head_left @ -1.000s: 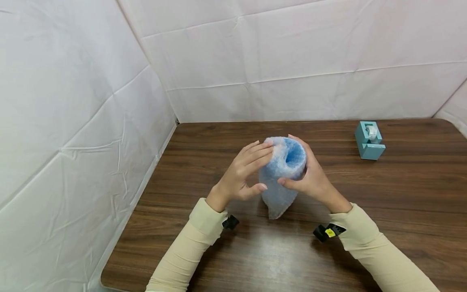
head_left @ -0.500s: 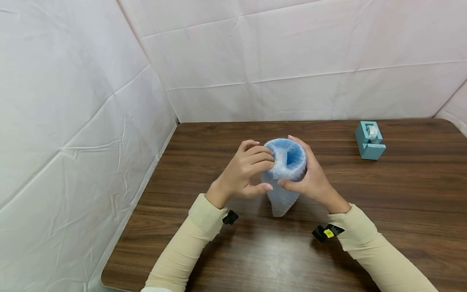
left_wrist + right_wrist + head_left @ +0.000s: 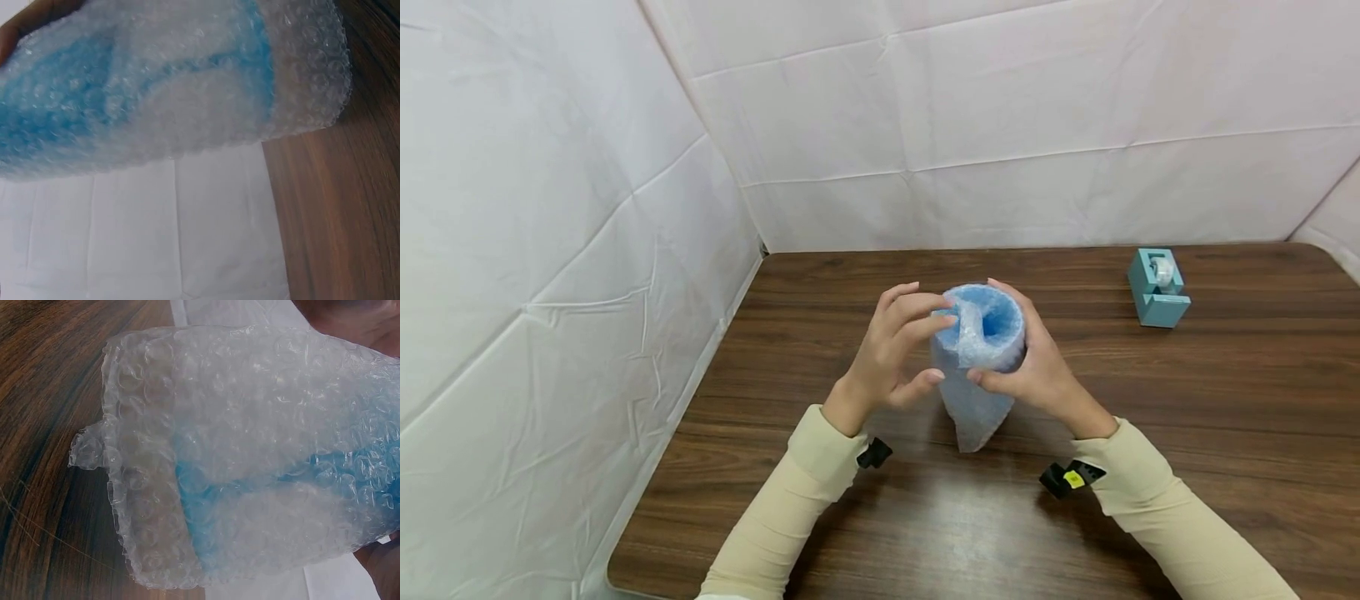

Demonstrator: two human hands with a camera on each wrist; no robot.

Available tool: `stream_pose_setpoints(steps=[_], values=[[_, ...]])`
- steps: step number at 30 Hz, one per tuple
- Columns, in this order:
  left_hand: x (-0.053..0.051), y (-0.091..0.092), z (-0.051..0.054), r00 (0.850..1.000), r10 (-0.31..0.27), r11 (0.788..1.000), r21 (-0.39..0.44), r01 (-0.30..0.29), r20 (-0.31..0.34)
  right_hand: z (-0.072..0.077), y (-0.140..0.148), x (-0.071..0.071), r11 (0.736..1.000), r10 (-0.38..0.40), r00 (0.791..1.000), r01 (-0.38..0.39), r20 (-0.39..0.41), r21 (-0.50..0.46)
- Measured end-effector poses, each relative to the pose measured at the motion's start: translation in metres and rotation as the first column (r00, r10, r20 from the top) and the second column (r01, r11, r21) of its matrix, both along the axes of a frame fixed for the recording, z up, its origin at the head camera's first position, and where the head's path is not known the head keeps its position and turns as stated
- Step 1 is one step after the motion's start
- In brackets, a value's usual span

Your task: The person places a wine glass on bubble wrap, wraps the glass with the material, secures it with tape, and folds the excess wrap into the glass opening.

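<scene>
A bundle of bubble wrap (image 3: 976, 392), rolled round a blue and white item, stands in front of me in the head view. Its round upper end has a hollow, with a strip of wrap (image 3: 972, 332) folded across the opening. My right hand (image 3: 1041, 362) grips the bundle from the right, thumb in front and fingers behind. On the other side my left hand (image 3: 895, 346) has its fingertips at the rim by the fold, and its thumb is held apart. Both wrist views are filled by the bubble wrap (image 3: 187, 106); blue shows through the bubble wrap (image 3: 250, 456).
A teal tape dispenser (image 3: 1159, 287) with a clear roll stands at the back right of the brown wooden table (image 3: 1210, 400). White cloth walls (image 3: 1015, 108) rise behind and to the left of the table.
My left fingers moved from lying over the top to the rim's left side. The strip at the top is pressed down narrower, and more of the opening shows. The right hand kept its grip.
</scene>
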State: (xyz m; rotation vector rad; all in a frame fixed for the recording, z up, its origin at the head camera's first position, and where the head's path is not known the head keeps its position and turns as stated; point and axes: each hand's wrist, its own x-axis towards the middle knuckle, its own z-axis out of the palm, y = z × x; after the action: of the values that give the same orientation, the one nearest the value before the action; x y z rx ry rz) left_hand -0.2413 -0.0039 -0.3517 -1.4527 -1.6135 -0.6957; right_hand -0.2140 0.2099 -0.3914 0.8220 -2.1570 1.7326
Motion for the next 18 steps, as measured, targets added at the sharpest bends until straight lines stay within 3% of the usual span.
stream_pose_setpoints(steps=[6, 18], values=[[0.0037, 0.0023, 0.0030, 0.998, 0.030, 0.995, -0.096, -0.035, -0.053, -0.0001, 0.0002, -0.0019, 1.000, -0.003, 1.000, 0.003, -0.027, -0.006], [0.0022, 0.0023, 0.0010, 0.998, 0.056, 0.986, -0.157, -0.056, -0.007, 0.0006, 0.0021, -0.0022, 1.000, 0.002, 0.999, -0.003, -0.042, -0.023]])
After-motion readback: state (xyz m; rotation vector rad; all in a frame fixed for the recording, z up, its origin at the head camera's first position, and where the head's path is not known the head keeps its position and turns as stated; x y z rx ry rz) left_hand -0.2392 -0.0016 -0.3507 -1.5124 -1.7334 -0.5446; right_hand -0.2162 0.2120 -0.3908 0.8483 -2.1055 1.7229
